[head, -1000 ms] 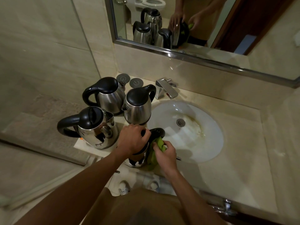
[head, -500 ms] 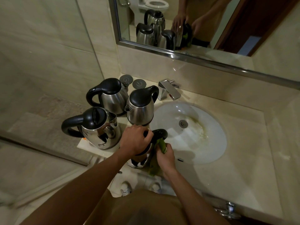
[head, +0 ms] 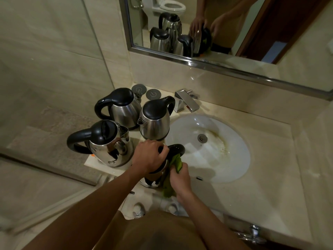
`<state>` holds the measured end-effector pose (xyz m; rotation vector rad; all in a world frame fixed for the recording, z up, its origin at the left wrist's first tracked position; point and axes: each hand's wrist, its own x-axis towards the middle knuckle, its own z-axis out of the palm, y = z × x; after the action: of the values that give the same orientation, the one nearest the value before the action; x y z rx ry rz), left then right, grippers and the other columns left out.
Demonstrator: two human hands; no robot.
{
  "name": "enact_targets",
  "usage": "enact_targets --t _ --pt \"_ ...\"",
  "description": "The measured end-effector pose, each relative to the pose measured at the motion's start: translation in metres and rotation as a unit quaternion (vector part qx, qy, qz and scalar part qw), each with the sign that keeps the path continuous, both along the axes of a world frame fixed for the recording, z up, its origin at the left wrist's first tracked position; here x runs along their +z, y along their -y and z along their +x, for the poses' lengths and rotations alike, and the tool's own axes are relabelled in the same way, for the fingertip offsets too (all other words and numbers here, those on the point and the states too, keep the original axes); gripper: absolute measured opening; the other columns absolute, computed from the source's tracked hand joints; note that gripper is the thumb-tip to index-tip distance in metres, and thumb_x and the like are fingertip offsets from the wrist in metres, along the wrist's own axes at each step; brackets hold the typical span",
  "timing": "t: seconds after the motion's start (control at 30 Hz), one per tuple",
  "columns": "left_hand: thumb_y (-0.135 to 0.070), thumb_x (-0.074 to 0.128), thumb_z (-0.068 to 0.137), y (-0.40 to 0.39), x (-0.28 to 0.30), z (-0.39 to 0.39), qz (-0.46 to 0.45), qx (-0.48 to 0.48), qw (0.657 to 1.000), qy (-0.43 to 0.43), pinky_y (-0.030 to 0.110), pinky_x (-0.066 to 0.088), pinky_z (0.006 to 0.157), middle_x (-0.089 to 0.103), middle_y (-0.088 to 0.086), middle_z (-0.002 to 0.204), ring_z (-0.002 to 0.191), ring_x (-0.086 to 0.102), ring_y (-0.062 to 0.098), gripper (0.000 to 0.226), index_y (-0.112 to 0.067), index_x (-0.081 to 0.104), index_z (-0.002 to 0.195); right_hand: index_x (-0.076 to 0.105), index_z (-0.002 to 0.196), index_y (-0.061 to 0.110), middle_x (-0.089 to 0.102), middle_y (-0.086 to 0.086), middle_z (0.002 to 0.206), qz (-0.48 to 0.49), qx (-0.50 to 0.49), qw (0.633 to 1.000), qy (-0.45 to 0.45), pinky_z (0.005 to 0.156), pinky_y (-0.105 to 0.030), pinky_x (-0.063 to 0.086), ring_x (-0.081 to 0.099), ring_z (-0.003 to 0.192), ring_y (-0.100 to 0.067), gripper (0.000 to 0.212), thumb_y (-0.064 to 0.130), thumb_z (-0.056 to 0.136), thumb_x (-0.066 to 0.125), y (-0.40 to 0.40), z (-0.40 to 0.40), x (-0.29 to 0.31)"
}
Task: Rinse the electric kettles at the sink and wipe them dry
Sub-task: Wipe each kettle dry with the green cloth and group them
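A steel kettle with a black handle (head: pixel 175 148) stands at the counter's front edge, left of the sink (head: pixel 234 141). My left hand (head: pixel 148 156) grips its black top, fingers curled over it. My right hand (head: pixel 180 179) holds a green cloth (head: pixel 175 162) bunched against the kettle's side under the handle; most of the kettle body is hidden by both hands. Three more steel kettles stand on the counter to the left: one near left (head: pixel 106 143), one at the back (head: pixel 120 107), one beside the basin (head: pixel 155 120).
A chrome tap (head: pixel 187 101) sits behind the stained white basin. Two round grey kettle bases (head: pixel 153 94) lie by the wall. A mirror (head: pixel 234 33) hangs above. A glass shower partition stands at the left. Beige counter stretches right of the sink.
My right hand has slid the green cloth a little lower along the kettle's side. My left hand keeps its grip on the top.
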<state>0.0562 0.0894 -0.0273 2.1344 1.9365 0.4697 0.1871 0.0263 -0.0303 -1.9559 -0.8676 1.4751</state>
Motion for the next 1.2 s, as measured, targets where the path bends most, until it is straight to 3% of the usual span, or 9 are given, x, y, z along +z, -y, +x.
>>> enact_targets --t 0.13,0.3,0.4,0.6,0.7,0.93,1.2 --pt "-0.05 0.034 0.09 0.0 0.002 0.001 -0.002 -0.005 1.0 0.007 0.035 0.046 0.055 0.059 -0.001 0.061 0.058 0.051 0.016 0.049 -0.019 0.064 0.066 0.048 0.11 0.015 0.058 0.001 0.089 0.048 -0.005 0.998 0.043 0.057 -0.025 0.039 0.055 0.076 -0.01 0.013 0.026 0.104 0.046 0.005 -0.005 0.008" --pt "-0.049 0.034 0.089 0.0 0.001 0.0 0.004 -0.003 1.0 -0.001 0.032 0.041 0.052 0.059 -0.002 0.061 0.057 0.05 0.015 0.048 -0.019 0.062 0.065 0.049 0.119 0.013 0.059 -0.005 0.105 -0.067 -0.004 0.998 0.009 0.08 -0.034 0.046 0.057 0.091 -0.019 0.025 0.032 0.104 0.045 -0.014 0.005 -0.009" --pt "-0.048 0.036 0.09 0.0 0.001 0.0 0.007 -0.007 1.0 0.005 0.032 0.041 0.052 0.057 -0.003 0.059 0.055 0.05 0.014 0.047 -0.019 0.062 0.064 0.05 0.119 0.015 0.061 -0.006 0.107 -0.074 -0.009 0.997 -0.016 0.084 -0.038 0.049 0.059 0.097 -0.021 0.023 0.031 0.104 0.045 -0.01 0.006 -0.016" --pt "-0.048 0.035 0.091 -0.001 0.0 0.001 0.006 -0.008 1.0 0.003 0.031 0.04 0.051 0.057 -0.003 0.059 0.055 0.047 0.012 0.048 -0.019 0.061 0.062 0.058 0.109 0.02 0.064 0.002 0.092 0.092 -0.003 0.995 0.041 0.061 -0.025 0.043 0.06 0.079 -0.01 0.014 0.02 0.103 0.046 -0.005 0.003 -0.005" --pt "-0.05 0.034 0.091 -0.001 0.0 0.0 -0.001 -0.007 1.0 0.0 0.031 0.042 0.054 0.058 -0.004 0.061 0.056 0.048 0.011 0.049 -0.02 0.064 0.065 0.061 0.106 0.016 0.065 -0.003 0.093 0.055 -0.003 0.996 0.073 0.061 -0.026 0.041 0.058 0.077 -0.014 0.017 0.022 0.103 0.045 -0.018 0.005 -0.012" --pt "-0.048 0.035 0.091 -0.001 0.001 -0.001 -0.009 -0.007 1.0 0.003 0.033 0.045 0.055 0.058 -0.003 0.061 0.057 0.049 0.012 0.048 -0.02 0.063 0.065 0.061 0.079 0.015 0.064 -0.008 0.084 -0.028 -0.015 0.994 0.106 0.054 -0.027 0.037 0.053 0.067 -0.018 0.027 0.03 0.1 0.054 -0.043 0.015 -0.028" --pt "-0.046 0.034 0.091 0.002 0.005 -0.004 0.002 -0.042 0.999 0.011 0.034 0.046 0.056 0.062 -0.004 0.068 0.061 0.053 0.013 0.047 -0.02 0.067 0.07 0.059 0.074 0.014 0.059 -0.005 0.074 -0.042 -0.004 0.995 0.095 0.054 -0.027 0.035 0.051 0.066 -0.018 0.027 0.026 0.098 0.054 -0.036 0.024 -0.025"
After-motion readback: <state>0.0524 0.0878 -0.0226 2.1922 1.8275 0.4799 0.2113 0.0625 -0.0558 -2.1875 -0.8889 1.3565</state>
